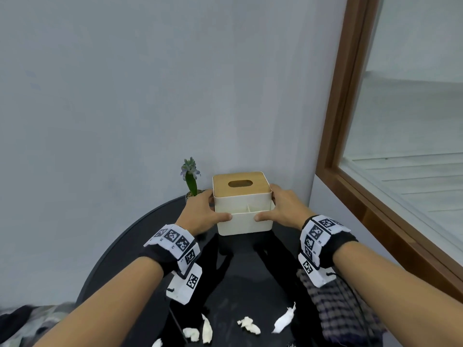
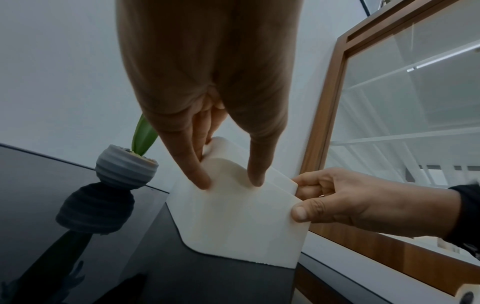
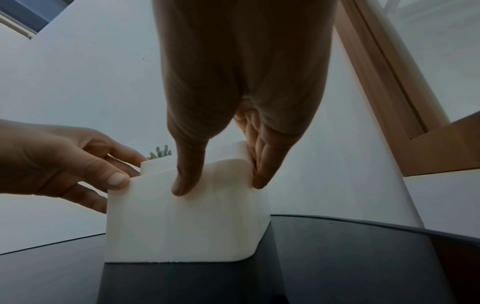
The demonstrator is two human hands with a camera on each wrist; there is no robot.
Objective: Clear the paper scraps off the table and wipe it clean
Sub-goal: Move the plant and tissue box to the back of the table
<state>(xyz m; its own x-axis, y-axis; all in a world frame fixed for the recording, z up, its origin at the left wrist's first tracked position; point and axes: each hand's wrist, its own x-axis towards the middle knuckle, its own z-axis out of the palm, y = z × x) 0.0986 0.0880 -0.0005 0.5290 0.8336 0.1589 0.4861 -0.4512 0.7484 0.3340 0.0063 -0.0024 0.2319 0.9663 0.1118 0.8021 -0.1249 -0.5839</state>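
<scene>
A white tissue box with a wooden lid stands at the far side of the round black table. My left hand grips its left side, thumb on the front wall and fingers along the side. My right hand grips the right side the same way. In the left wrist view the box rests on the table with my left hand pinching its corner. From the right wrist, my right hand clasps the box. Several white paper scraps lie near the front edge.
A small potted plant stands just left of the box, against the grey wall. A checked cloth lies on the table's right side under my right forearm. A wood-framed window is close on the right.
</scene>
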